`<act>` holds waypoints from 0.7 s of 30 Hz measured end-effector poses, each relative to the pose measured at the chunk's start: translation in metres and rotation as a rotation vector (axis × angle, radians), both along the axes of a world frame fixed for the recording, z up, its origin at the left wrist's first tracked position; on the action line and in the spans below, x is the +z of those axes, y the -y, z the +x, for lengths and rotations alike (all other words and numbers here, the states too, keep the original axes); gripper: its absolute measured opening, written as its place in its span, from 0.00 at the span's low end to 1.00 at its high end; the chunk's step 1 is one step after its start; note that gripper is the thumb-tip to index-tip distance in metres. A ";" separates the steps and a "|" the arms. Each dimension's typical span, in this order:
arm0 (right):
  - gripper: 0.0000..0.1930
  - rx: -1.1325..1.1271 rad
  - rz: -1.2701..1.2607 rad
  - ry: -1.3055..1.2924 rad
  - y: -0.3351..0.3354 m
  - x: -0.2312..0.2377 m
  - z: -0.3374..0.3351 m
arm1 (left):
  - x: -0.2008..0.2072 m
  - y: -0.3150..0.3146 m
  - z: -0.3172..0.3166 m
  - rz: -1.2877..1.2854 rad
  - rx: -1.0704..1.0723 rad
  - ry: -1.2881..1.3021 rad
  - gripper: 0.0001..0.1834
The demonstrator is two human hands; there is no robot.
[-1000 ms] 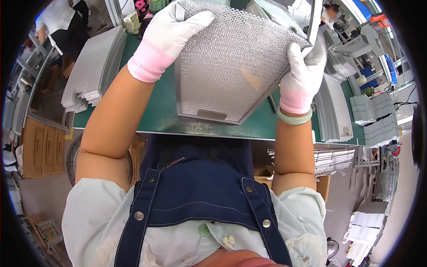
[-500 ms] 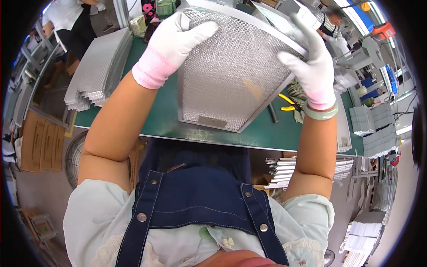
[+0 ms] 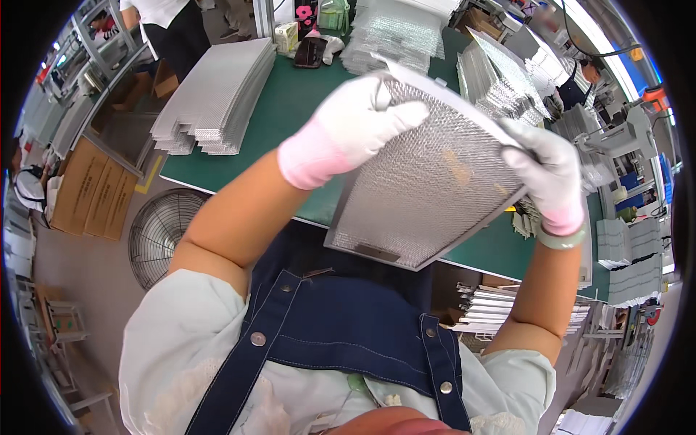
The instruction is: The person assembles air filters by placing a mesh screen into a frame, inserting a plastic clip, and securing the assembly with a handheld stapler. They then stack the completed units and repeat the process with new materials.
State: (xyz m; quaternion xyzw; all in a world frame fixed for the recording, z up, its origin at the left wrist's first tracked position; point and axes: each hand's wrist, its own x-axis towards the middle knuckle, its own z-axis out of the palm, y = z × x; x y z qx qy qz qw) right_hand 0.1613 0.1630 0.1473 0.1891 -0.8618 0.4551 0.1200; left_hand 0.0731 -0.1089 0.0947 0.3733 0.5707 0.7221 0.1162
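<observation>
Two gloved hands grip one mesh filter (image 3: 428, 181), tilted above the green table (image 3: 290, 109). My left hand (image 3: 355, 123) clasps its upper left edge; my right hand (image 3: 547, 174) clamps its right edge. Beyond, mesh stacks (image 3: 217, 98) rest on the table.

My left hand (image 3: 355, 130) and right hand (image 3: 551, 177) wear white knit cloth gloves with soft pink cuffs, matt and slightly fuzzy. Between my fingers (image 3: 402, 112) sits a filter panel (image 3: 428, 181) of fine silvery metal mesh, dull-shining and rough, framed in smooth bare metal. The table (image 3: 297, 101) has a matt green covering, smooth and flat. On its far left lies a stack of mesh sheets (image 3: 217, 98), grey metal with a grainy sheen. My apron (image 3: 341, 333) is dark blue denim with shiny metal studs.
</observation>
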 end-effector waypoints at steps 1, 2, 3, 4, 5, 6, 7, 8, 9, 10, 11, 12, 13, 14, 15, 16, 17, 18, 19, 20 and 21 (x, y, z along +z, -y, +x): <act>0.19 -0.005 -0.044 0.075 -0.007 -0.018 -0.007 | -0.024 -0.006 -0.009 -0.002 0.021 0.023 0.16; 0.19 0.018 -0.119 0.219 -0.012 -0.033 -0.015 | -0.042 -0.010 -0.015 -0.010 0.059 0.047 0.16; 0.19 0.029 -0.168 0.285 -0.018 -0.049 -0.022 | -0.055 -0.016 -0.019 0.006 0.037 0.091 0.16; 0.19 0.037 -0.223 0.353 -0.023 -0.065 -0.026 | -0.066 -0.021 -0.021 0.016 0.012 0.138 0.17; 0.19 0.000 -0.169 0.319 -0.024 -0.076 -0.028 | -0.073 -0.024 -0.022 0.027 -0.013 0.185 0.17; 0.19 -0.031 -0.121 0.285 -0.025 -0.086 -0.030 | -0.076 -0.025 -0.026 -0.061 0.020 0.172 0.18; 0.19 -0.049 -0.146 0.262 -0.026 -0.092 -0.030 | -0.078 -0.027 -0.032 -0.148 0.052 0.158 0.19; 0.19 -0.057 -0.152 0.275 -0.028 -0.094 -0.030 | -0.081 -0.028 -0.035 -0.235 0.083 0.144 0.20; 0.18 -0.063 -0.159 0.283 -0.030 -0.095 -0.031 | -0.083 -0.030 -0.036 -0.163 0.160 0.103 0.21; 0.18 -0.068 -0.166 0.290 -0.031 -0.097 -0.032 | -0.085 -0.035 -0.035 -0.092 0.238 0.061 0.23; 0.18 -0.075 -0.165 0.293 -0.031 -0.097 -0.033 | -0.087 -0.039 -0.035 -0.020 0.315 0.019 0.24; 0.18 -0.085 -0.162 0.296 -0.031 -0.097 -0.033 | -0.088 -0.043 -0.033 0.001 0.416 -0.060 0.26; 0.18 -0.094 -0.160 0.300 -0.031 -0.097 -0.033 | -0.090 -0.046 -0.031 0.022 0.517 -0.139 0.28; 0.18 -0.099 -0.165 0.294 -0.030 -0.097 -0.033 | -0.092 -0.048 -0.029 0.042 0.618 -0.218 0.30; 0.17 -0.106 -0.168 0.290 -0.029 -0.098 -0.033 | -0.094 -0.049 -0.029 0.029 0.675 -0.265 0.31; 0.17 -0.111 -0.172 0.285 -0.028 -0.098 -0.032 | -0.095 -0.050 -0.029 0.015 0.732 -0.312 0.31; 0.17 -0.108 -0.187 0.274 -0.029 -0.100 -0.032 | -0.097 -0.051 -0.029 0.000 0.789 -0.359 0.31; 0.17 -0.109 -0.202 0.265 -0.029 -0.101 -0.031 | -0.096 -0.050 -0.027 -0.039 0.832 -0.420 0.30; 0.17 -0.110 -0.217 0.256 -0.030 -0.103 -0.029 | -0.093 -0.048 -0.024 -0.078 0.875 -0.480 0.29; 0.17 -0.109 -0.217 0.246 -0.030 -0.104 -0.028 | -0.092 -0.046 -0.021 -0.118 0.917 -0.541 0.28; 0.17 -0.104 -0.217 0.232 -0.031 -0.104 -0.028 | -0.093 -0.046 -0.018 -0.094 0.908 -0.526 0.27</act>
